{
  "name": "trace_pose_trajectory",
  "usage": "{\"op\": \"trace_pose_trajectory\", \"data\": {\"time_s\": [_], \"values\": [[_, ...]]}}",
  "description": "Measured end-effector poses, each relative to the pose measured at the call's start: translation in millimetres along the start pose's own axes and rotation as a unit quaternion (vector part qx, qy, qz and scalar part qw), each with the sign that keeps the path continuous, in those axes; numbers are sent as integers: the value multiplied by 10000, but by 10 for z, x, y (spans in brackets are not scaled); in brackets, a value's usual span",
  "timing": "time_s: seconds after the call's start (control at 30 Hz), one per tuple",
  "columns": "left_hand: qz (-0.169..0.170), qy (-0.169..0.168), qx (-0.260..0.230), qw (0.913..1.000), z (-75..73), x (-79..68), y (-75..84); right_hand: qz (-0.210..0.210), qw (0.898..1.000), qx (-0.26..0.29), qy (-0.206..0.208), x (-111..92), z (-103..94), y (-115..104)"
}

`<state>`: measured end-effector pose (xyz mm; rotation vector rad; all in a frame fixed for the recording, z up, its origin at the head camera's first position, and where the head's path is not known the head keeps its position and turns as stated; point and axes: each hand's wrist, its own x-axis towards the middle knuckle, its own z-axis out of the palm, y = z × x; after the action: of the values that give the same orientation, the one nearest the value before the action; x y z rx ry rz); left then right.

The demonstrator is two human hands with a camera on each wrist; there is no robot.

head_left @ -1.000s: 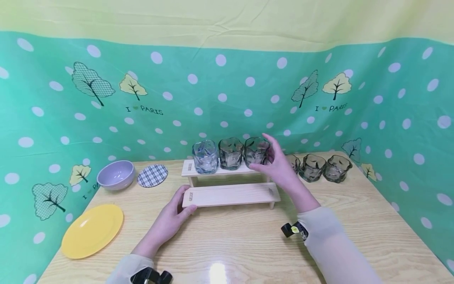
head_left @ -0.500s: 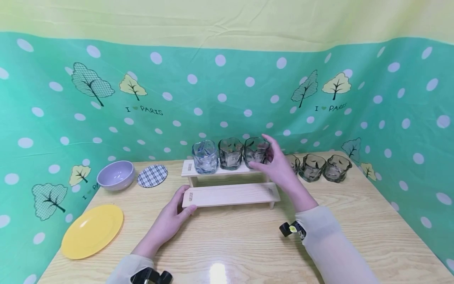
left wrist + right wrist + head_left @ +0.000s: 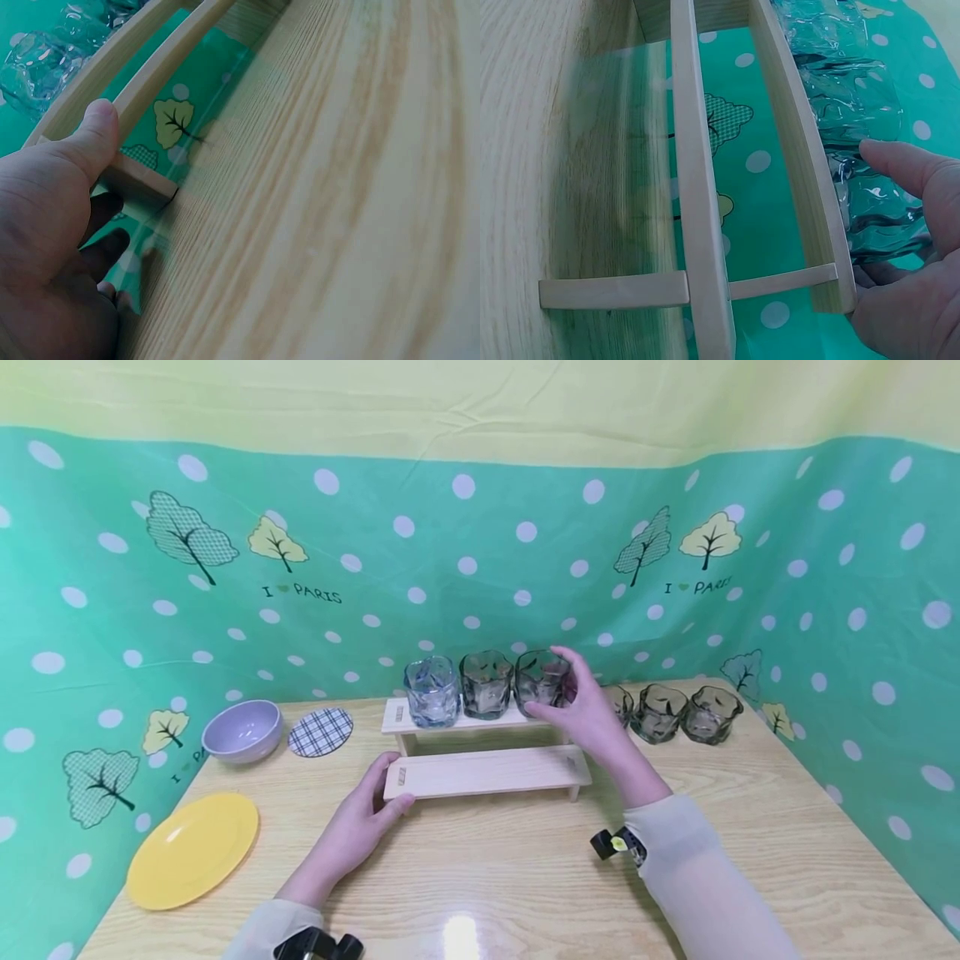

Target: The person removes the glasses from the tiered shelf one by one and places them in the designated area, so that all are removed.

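A two-tier wooden rack (image 3: pixel 487 772) stands on the table, and three glasses line its upper tier. The left one is a bluish clear glass (image 3: pixel 432 693); beside it is a grey glass (image 3: pixel 487 687). My right hand (image 3: pixel 592 714) grips the rightmost grey glass (image 3: pixel 542 681), thumb at its front and fingers round its right side. In the right wrist view that glass (image 3: pixel 885 217) sits on the upper board. My left hand (image 3: pixel 360 822) holds the left end of the lower tier, the thumb on its front edge (image 3: pixel 150 79). Its other fingers are partly hidden behind the end.
More smoky glasses (image 3: pixel 710 716) stand on the table at the right, one partly behind my right hand. At the left are a purple bowl (image 3: pixel 243 732), a checked round coaster (image 3: pixel 320 732) and a yellow plate (image 3: pixel 193 852). A green dotted cloth (image 3: pixel 465 593) hangs behind.
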<state>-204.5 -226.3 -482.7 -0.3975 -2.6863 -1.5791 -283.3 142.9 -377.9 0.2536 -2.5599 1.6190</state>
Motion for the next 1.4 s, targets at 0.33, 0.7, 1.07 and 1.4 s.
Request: {"op": "trace_pose_trajectory", "data": {"time_s": [0.33,0.7,1.07,1.4], "values": [[24,15,-12,10000,10,-9,-5,3,10000,-45,10,-2,3,14],[56,9,-53,10000,3,-5,-2,63,10000,-7,68,-10,-1,-15],[68,-8,-58,10000,0,7,-6,130,9995,219,195,-24,15,-15],[5,-33,-59,10000,-1,1,2,9,9993,363,115,-13,20,4]]}}
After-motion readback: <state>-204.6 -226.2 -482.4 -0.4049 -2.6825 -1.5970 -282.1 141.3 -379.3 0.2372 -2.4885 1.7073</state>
